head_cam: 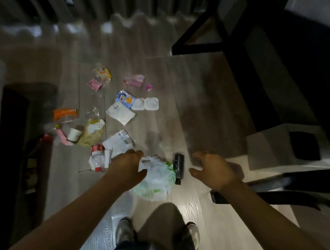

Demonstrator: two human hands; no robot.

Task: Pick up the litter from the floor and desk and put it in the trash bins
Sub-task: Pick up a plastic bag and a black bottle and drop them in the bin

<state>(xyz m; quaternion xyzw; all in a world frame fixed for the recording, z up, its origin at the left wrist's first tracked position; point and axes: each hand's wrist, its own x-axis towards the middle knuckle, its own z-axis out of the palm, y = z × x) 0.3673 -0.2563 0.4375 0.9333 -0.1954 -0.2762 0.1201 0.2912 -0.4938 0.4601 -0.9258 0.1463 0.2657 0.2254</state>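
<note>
Litter is strewn over the wooden floor ahead of me. A crumpled white and green plastic bag [157, 179] lies just in front of my feet, with a dark bottle [178, 166] lying along its right side. My left hand [127, 169] hovers over the bag's left edge, fingers curled and apart, holding nothing that I can see. My right hand [212, 169] hangs open to the right of the dark bottle, not touching it. A white trash bin [271, 144] with a dark square opening stands at the right.
Further litter lies beyond: a clear bottle with red cap [99, 159], white wrappers [120, 112], a paper cup [73, 133], an orange packet [65, 113], pink wrappers [134, 80]. A black desk frame [203, 36] stands at the upper right, dark furniture [11, 131] along the left.
</note>
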